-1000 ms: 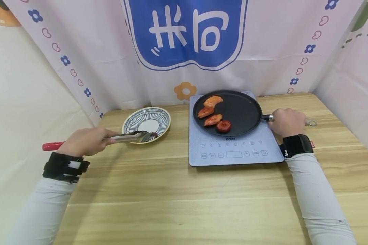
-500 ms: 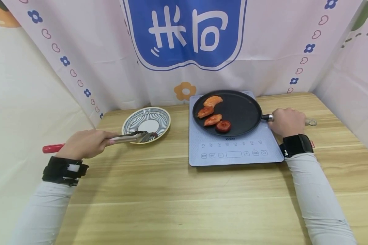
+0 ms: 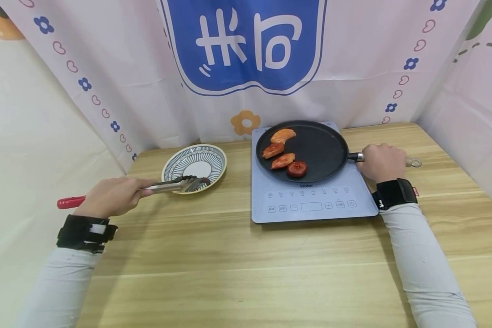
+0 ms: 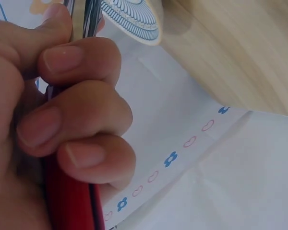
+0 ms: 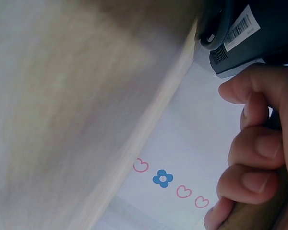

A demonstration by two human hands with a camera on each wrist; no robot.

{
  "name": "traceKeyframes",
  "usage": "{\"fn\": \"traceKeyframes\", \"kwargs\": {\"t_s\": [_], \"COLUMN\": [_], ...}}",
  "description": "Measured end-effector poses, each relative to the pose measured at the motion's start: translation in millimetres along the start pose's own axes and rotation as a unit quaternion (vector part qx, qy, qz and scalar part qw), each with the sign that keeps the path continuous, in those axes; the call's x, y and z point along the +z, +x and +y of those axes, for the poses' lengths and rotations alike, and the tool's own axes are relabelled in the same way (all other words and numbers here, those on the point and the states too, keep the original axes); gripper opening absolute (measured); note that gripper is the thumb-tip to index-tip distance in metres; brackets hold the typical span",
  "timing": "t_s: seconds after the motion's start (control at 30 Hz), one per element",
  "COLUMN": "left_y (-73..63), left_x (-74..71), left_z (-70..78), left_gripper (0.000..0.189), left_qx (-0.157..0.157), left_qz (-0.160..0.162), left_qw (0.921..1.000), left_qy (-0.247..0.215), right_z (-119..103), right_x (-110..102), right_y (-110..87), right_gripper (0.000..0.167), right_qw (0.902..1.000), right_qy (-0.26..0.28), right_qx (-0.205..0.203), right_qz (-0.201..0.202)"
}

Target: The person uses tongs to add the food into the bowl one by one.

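Note:
My left hand (image 3: 112,196) grips a pair of red-handled metal tongs (image 3: 166,186); in the left wrist view its fingers (image 4: 86,103) curl round the red handle (image 4: 69,191). The tongs' dark tips reach over the near right part of a blue-and-white patterned plate (image 3: 173,166), with a small dark red piece at their end. At the right, my right hand (image 3: 381,161) holds the handle of a black frying pan (image 3: 324,150). Along the pan's left side lie several orange-brown pieces resembling chicken wings (image 3: 283,135) and one round red-brown piece (image 3: 297,169).
The pan stands on a pale blue induction cooktop (image 3: 311,214) with a touch panel at its front. Both cooktop and plate are at the back of a wooden table (image 3: 213,264). Printed cloth (image 3: 147,91) hangs close behind the table and along its sides.
My left hand has sunk slightly at the wrist while the tongs' tips stay over the plate. The right hand keeps its hold on the pan handle. The head view has shifted a little.

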State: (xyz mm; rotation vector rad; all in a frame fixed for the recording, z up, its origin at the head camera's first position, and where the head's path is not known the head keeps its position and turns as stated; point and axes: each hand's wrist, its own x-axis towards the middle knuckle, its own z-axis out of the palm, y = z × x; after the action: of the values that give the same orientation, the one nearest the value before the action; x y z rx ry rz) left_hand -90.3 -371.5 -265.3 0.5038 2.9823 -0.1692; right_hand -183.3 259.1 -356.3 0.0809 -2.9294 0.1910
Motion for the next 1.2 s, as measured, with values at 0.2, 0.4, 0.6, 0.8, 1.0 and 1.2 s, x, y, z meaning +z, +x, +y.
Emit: {"fn": "traceKeyframes", "kwargs": {"t_s": [0.2, 0.4, 0.6, 0.8, 1.0, 1.2], "left_y": [-0.3, -2.7, -5.0, -4.6, -5.0, -5.6], "left_x": [4.0, 5.4, 6.4, 6.9, 6.9, 5.9], "left_z": [-2.1, -3.4, -4.7, -5.3, -5.2, -4.7], "left_gripper": [0.039, 0.039, 0.039, 0.039, 0.04, 0.039], "left_qx": [0.0, -0.005, -0.004, -0.004, -0.007, -0.004], "left_qz": [0.006, 0.014, 0.021, 0.022, 0.017, 0.021], "left_qw": [1.0, 0.9999, 0.9997, 0.9996, 0.9995, 0.9995], "left_qy": [0.001, -0.005, -0.011, -0.018, -0.025, -0.025], "right_z": [0.3, 0.1, 1.5, 2.9, 1.9, 1.8], "right_x": [0.1, 0.9, 2.6, 4.1, 3.1, 2.0], "right_y": [-0.3, -0.9, 0.1, 0.8, -0.1, -0.5], "right_gripper": [0.03, 0.032, 0.03, 0.029, 0.03, 0.033], "right_qw": [1.0, 0.9999, 0.9999, 0.9998, 0.9999, 0.9998], "right_qy": [0.0, -0.001, 0.001, 0.003, 0.004, 0.004], "right_qx": [-0.002, -0.004, -0.003, -0.004, -0.004, -0.005], "right_qz": [0.006, 0.015, 0.015, 0.019, 0.016, 0.019]}}
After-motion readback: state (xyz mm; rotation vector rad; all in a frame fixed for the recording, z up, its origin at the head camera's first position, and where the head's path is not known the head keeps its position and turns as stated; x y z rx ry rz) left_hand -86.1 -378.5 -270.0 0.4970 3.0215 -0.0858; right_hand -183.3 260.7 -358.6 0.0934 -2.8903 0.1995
